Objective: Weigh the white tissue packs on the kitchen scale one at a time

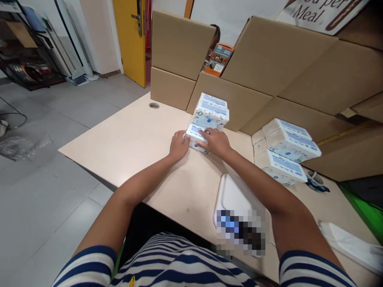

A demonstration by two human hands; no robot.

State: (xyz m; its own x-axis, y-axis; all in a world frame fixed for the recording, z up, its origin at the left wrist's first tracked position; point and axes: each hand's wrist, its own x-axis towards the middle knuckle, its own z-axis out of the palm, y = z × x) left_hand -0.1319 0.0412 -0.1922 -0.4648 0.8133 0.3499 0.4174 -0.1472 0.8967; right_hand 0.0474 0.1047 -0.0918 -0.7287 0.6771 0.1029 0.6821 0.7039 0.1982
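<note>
My left hand (179, 144) presses against the left side of a white tissue pack (194, 130) with blue print, low on the table. Across its right end lies my right hand (218, 142), thumb toward the front and fingers over the top. Both hands are closed on this one pack. Directly behind it, more tissue packs (212, 112) of the same print stand stacked higher, against the cardboard boxes.
Another group of tissue packs (289, 149) is stacked at the right, by a tape roll (315, 179). A white scale-like device (237, 193), display blurred, sits near the front edge of the table (119, 147). Cardboard boxes (176, 44) wall the back. A power strip (353, 243) lies right.
</note>
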